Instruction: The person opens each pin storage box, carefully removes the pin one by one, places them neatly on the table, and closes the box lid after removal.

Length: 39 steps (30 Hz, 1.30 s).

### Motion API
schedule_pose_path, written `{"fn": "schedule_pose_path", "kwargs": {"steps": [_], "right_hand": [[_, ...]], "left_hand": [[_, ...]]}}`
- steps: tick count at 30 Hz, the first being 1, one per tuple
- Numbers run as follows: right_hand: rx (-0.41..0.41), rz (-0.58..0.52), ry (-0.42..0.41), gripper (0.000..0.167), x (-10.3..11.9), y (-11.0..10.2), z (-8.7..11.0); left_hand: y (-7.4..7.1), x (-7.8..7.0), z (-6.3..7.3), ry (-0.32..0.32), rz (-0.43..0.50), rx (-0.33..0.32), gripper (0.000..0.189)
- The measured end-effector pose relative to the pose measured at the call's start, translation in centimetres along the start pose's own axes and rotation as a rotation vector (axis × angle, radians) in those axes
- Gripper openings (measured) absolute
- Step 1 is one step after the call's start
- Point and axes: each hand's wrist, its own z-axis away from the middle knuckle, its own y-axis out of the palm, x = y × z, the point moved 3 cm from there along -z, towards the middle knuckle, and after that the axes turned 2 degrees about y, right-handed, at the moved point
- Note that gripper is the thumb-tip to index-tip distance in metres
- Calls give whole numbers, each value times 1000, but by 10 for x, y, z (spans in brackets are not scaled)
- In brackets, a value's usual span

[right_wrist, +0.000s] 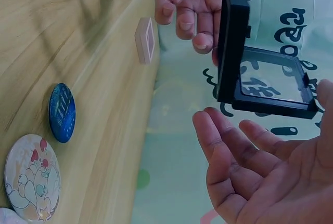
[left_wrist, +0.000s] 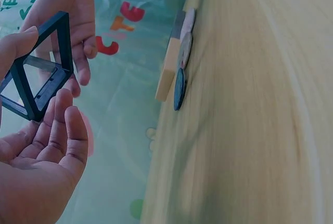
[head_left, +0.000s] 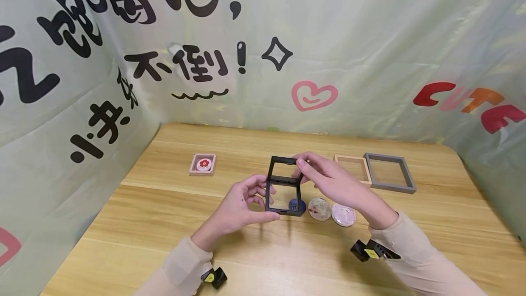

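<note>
A black hinged display case (head_left: 283, 180) with clear film panes is held above the table, its two halves spread at an angle. My left hand (head_left: 242, 202) grips the lower half by its left side, thumb along the near edge. At the upper half's right corner, my right hand (head_left: 334, 182) pinches the rim, with the thumb in front. Beneath the case lies a round blue badge (right_wrist: 62, 113), partly seen through the film in the head view. Beside it are a badge with a cartoon print (head_left: 319, 209) and a pinkish badge (head_left: 344, 214).
Toward the back left stands a small pink frame (head_left: 202, 174) with a red-flower badge (head_left: 204, 164) inside. A light wooden frame (head_left: 367, 171) and a larger grey frame (head_left: 392, 188) lie behind my right hand. A printed cloth (head_left: 370, 49) hangs around the table (head_left: 144, 227).
</note>
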Motion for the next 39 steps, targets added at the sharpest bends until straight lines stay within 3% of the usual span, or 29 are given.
{"fn": "schedule_pose_path", "kwargs": {"steps": [7, 15, 22, 29, 39], "right_hand": [[42, -54, 49, 56, 0, 2, -1], [76, -90, 51, 54, 1, 5, -2], [60, -93, -61, 42, 1, 8, 2], [26, -52, -158, 44, -1, 13, 4], [-40, 26, -187, 58, 0, 21, 6]], "left_hand": [[1, 0, 0, 0, 3, 2, 63], [0, 1, 0, -3, -2, 0, 66], [-3, 1, -1, 4, -8, -16, 68], [-5, 0, -1, 2, 11, -26, 65], [-6, -3, 0, -41, 66, -37, 65]]}}
